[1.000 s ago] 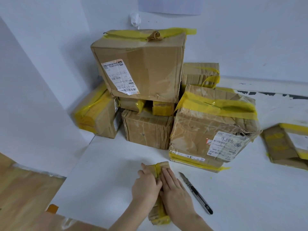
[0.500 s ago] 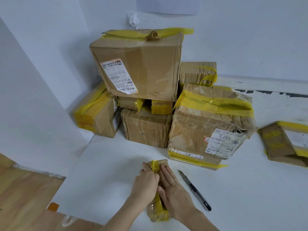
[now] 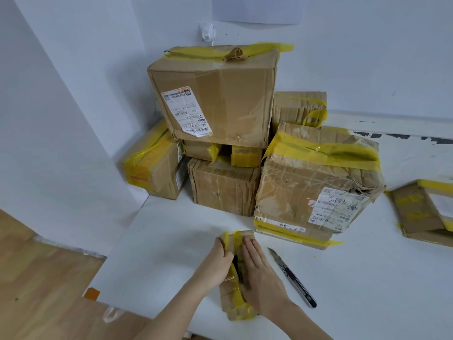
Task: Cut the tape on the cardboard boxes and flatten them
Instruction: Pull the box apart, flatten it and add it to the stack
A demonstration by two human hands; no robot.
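white table [image 3: 152, 241], taped boxes [image 3: 220, 114] stacked at twelve o'clock. at six, left hand [image 3: 215, 262] grips the small box's [image 3: 232, 300] flap, right hand [image 3: 259, 273] presses flat; knife [image 3: 293, 278] at four.

Both hands [image 3: 245, 271] on small box [image 3: 235, 300], knife [image 3: 293, 278] beside, stacked boxes [image 3: 215, 94] behind

White walls [image 3: 73, 119], white table [image 3: 159, 241], wooden floor [image 3: 36, 278], paper sheet [image 3: 257, 9] on wall.
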